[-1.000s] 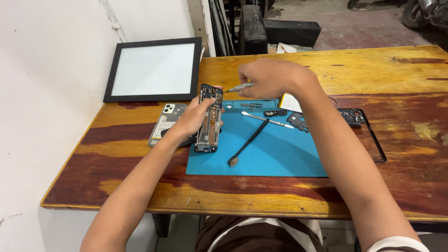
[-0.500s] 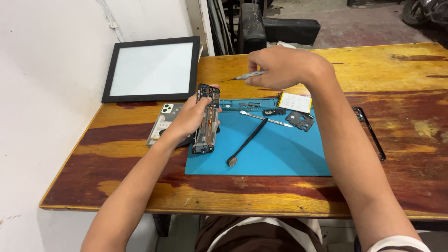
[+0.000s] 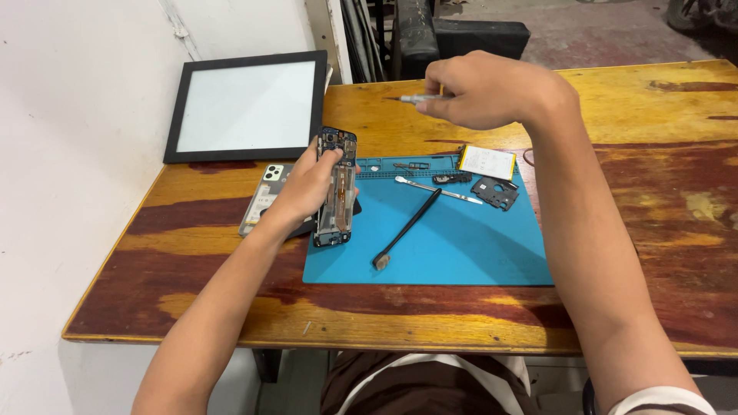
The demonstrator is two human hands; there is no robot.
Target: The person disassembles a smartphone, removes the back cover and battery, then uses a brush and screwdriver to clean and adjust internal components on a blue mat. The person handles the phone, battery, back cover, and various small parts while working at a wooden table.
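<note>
My left hand (image 3: 307, 186) grips an opened phone frame (image 3: 337, 188), its bare insides facing up, at the left edge of a blue work mat (image 3: 453, 246). My right hand (image 3: 492, 88) is raised above the far side of the mat and pinches a thin metal screwdriver (image 3: 419, 98), tip pointing left. On the mat lie a black brush (image 3: 407, 228), metal tweezers (image 3: 437, 188), a small black phone part (image 3: 496, 192) and a pale flat battery (image 3: 487, 162).
A pale phone back cover (image 3: 263, 200) lies left of my left hand on the wooden table (image 3: 661, 192). A black-framed white panel (image 3: 244, 106) leans at the table's back left by the white wall. Dark items stand on the floor behind the table.
My right hand has lifted the screwdriver away from the phone frame, up and toward the far side. My left hand has kept hold of the frame.
</note>
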